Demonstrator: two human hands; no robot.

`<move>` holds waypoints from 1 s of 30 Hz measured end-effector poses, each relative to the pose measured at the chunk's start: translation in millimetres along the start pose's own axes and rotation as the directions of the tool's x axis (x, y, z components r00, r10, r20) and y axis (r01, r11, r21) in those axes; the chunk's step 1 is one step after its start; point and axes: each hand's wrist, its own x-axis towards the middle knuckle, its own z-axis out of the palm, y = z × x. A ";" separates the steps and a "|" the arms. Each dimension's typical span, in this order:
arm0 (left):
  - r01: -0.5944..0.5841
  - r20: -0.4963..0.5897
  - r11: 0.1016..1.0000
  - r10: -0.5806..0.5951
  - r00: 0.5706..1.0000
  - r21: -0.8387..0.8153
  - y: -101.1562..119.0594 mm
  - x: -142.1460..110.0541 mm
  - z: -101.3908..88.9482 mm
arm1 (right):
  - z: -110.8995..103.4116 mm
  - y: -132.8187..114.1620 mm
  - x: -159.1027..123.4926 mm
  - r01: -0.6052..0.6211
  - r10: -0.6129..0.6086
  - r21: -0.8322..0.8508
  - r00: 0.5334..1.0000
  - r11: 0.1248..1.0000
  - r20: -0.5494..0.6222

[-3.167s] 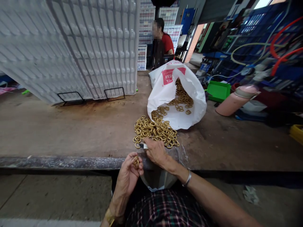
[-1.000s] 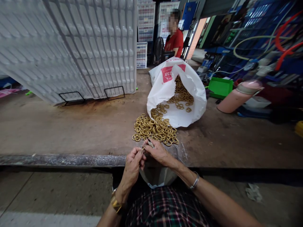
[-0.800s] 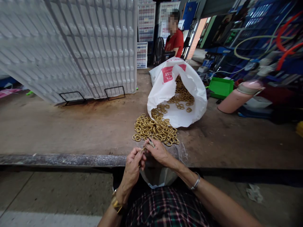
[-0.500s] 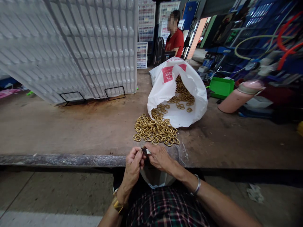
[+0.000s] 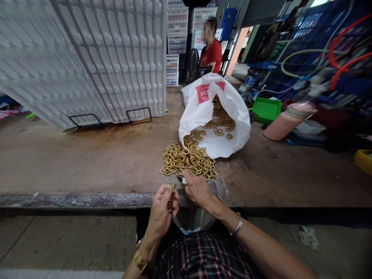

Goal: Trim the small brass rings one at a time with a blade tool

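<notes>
A heap of gold-coloured rings [image 5: 188, 162] lies on the brown table [image 5: 87, 159], spilling from a white plastic bag [image 5: 232, 112] on its side. My left hand [image 5: 162, 205] is closed on a few gold rings just below the table's front edge. My right hand [image 5: 197, 188] rests at the near side of the heap, fingers curled round a small metal tool whose tip shows by the thumb. A clear plastic bag [image 5: 193, 221] hangs open under my hands, over my checked lap.
A big white ribbed panel [image 5: 87, 58] leans on wire stands at the back left. A person in a red shirt [image 5: 210, 48] stands behind the bag. A green tray [image 5: 266, 110], a pink cylinder [image 5: 286, 122] and hoses crowd the right.
My hands have parted: the left has dropped toward my lap with rings in it, and the right has gone back to the edge of the heap. The view has shifted slightly.
</notes>
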 end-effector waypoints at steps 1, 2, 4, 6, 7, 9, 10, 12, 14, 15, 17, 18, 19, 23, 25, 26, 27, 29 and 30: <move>0.009 -0.004 0.999 -0.009 1.000 -0.035 0.0 1.3 -0.3 | -1.7 -1.2 1.9 -0.013 0.013 -0.005 1.000 1.000 -0.013; 0.012 -0.007 0.998 -0.013 1.000 -0.057 -0.1 2.6 -0.9 | -3.1 -2.7 4.2 -0.025 0.025 -0.013 0.999 1.000 -0.023; 0.024 -0.015 0.997 -0.025 1.000 -0.073 -0.5 4.4 -3.0 | -4.8 -6.1 9.8 -0.048 0.047 -0.043 0.999 0.998 -0.022; 0.026 -0.022 0.996 -0.028 0.999 -0.082 -0.2 5.0 -5.0 | -4.9 -8.9 15.2 -0.063 0.062 -0.084 0.998 0.995 -0.010; 0.024 -0.025 0.995 -0.027 0.999 -0.095 0.4 5.0 -5.9 | -4.7 -9.9 17.3 -0.071 0.071 -0.099 0.997 0.993 0.000; 0.030 -0.026 0.990 -0.034 0.999 -0.135 2.1 5.2 -7.4 | -4.3 -10.2 19.4 -0.080 0.082 -0.112 0.997 0.991 0.014; 0.043 -0.021 0.986 -0.047 0.999 -0.161 3.2 5.5 -8.1 | -4.3 -9.5 19.5 -0.077 0.079 -0.107 0.997 0.991 0.017; 0.091 -0.003 0.973 -0.094 0.996 -0.213 4.9 6.8 -9.7 | -4.4 -6.1 18.1 -0.053 0.054 -0.081 0.998 0.995 0.014; 0.145 0.008 0.953 -0.148 0.989 -0.266 5.8 8.8 -11.2 | -4.2 -0.8 15.8 -0.021 0.020 -0.032 1.000 0.999 -0.010; 0.163 0.002 0.943 -0.170 0.985 -0.291 5.8 9.9 -11.8 | -3.9 2.1 14.9 -0.010 0.011 0.002 0.999 1.000 -0.031; 0.171 -0.032 0.929 -0.192 0.981 -0.328 5.3 12.3 -12.3 | -2.9 7.6 14.2 -0.004 0.013 0.098 0.996 0.995 -0.088; 0.164 -0.054 0.928 -0.193 0.980 -0.335 4.8 13.5 -12.0 | -2.3 9.8 14.4 -0.006 0.025 0.160 0.993 0.987 -0.119; 0.154 -0.074 0.930 -0.189 0.979 -0.333 4.3 14.8 -11.3 | -1.9 11.5 14.9 -0.009 0.044 0.229 0.988 0.973 -0.147; 0.098 -0.084 0.967 -0.121 0.989 -0.236 3.2 19.9 -5.3 | -3.1 12.5 16.2 0.007 0.103 0.530 0.979 0.848 -0.177; 0.050 -0.079 0.988 -0.062 0.995 -0.148 2.9 22.8 -1.5 | -5.2 10.7 15.2 0.027 0.104 0.634 0.980 0.773 -0.168; 0.024 -0.085 0.995 -0.032 0.996 -0.097 2.6 24.4 0.1 | -6.2 9.5 14.3 0.038 0.101 0.668 0.981 0.743 -0.167; -0.002 -0.098 0.999 -0.002 0.995 -0.042 2.2 26.0 1.5 | -6.9 8.2 13.4 0.048 0.098 0.694 0.981 0.719 -0.168; -0.041 -0.119 0.997 0.048 0.992 0.063 0.8 29.7 2.8 | -7.3 5.6 11.6 0.064 0.085 0.732 0.983 0.678 -0.164; -0.055 -0.124 0.993 0.068 0.990 0.109 -0.3 31.7 2.9 | -6.8 4.3 11.0 0.068 0.077 0.747 0.984 0.661 -0.158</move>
